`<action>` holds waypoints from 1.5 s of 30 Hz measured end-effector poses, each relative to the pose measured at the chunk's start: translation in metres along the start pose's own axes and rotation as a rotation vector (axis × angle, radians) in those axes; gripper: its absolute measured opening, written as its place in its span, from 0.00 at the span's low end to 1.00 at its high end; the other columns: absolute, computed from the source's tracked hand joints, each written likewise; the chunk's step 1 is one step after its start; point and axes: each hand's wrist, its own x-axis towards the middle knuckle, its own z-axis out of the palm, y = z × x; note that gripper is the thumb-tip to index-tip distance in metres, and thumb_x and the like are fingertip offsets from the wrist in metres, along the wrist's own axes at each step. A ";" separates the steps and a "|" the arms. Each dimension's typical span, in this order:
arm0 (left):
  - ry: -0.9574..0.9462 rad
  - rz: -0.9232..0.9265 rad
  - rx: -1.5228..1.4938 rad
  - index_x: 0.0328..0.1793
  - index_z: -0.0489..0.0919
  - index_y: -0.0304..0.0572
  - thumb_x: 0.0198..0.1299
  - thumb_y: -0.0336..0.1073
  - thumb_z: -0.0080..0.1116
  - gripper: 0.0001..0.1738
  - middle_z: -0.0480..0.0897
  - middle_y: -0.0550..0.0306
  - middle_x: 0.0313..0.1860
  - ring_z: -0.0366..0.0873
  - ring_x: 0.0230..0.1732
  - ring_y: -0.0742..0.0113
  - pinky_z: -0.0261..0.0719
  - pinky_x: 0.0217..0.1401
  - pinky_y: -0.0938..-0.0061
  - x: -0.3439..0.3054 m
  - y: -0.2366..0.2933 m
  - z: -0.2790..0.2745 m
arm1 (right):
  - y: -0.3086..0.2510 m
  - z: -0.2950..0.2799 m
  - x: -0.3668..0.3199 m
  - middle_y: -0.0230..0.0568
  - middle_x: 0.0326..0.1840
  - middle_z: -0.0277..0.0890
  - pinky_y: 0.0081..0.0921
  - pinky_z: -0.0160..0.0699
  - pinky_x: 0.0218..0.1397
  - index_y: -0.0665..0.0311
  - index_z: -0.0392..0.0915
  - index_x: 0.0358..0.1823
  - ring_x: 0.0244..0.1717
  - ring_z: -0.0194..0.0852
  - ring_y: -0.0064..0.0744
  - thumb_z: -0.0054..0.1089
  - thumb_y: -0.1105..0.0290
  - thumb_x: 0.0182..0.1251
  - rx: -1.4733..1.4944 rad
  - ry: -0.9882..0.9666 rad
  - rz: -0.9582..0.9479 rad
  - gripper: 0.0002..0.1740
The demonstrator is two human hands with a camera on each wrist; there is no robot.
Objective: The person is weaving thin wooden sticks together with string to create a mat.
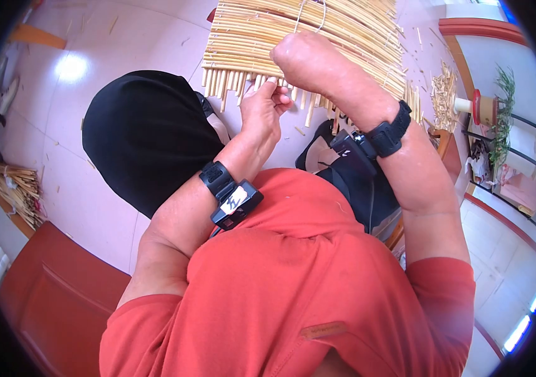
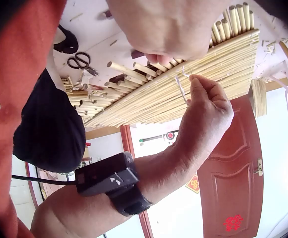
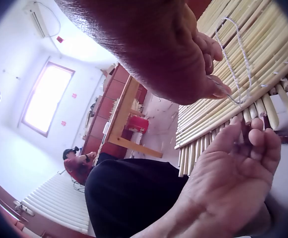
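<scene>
A mat of pale sticks (image 1: 306, 47) has uneven stick ends along its near edge. My left hand (image 1: 262, 110) is at that edge, palm up in the right wrist view, its thumb and bent fingers (image 3: 257, 137) pinching around the stick ends. Just above the edge, my right hand (image 1: 309, 63) pinches a thin needle (image 3: 218, 84) between thumb and fingers. White thread (image 3: 244, 49) makes a loop over the mat beside it. In the left wrist view, my right hand (image 2: 211, 106) holds its fingertips close to the mat surface, near the thread (image 2: 180, 88).
Scissors (image 2: 83, 63) lie on the floor near loose sticks. Bundles of sticks (image 1: 20, 188) stand at the left, and more (image 1: 445, 94) at the right. A black-covered knee (image 1: 148, 138) is left of my left arm. Another person (image 3: 79, 166) sits in the background.
</scene>
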 end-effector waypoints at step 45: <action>-0.083 0.000 -0.002 0.45 0.74 0.39 0.65 0.36 0.52 0.09 0.79 0.58 0.34 0.77 0.31 0.72 0.78 0.39 0.71 0.000 -0.006 -0.007 | -0.017 0.032 0.003 0.47 0.26 0.81 0.40 0.77 0.32 0.67 0.68 0.46 0.32 0.82 0.48 0.59 0.72 0.50 0.197 -0.048 0.128 0.20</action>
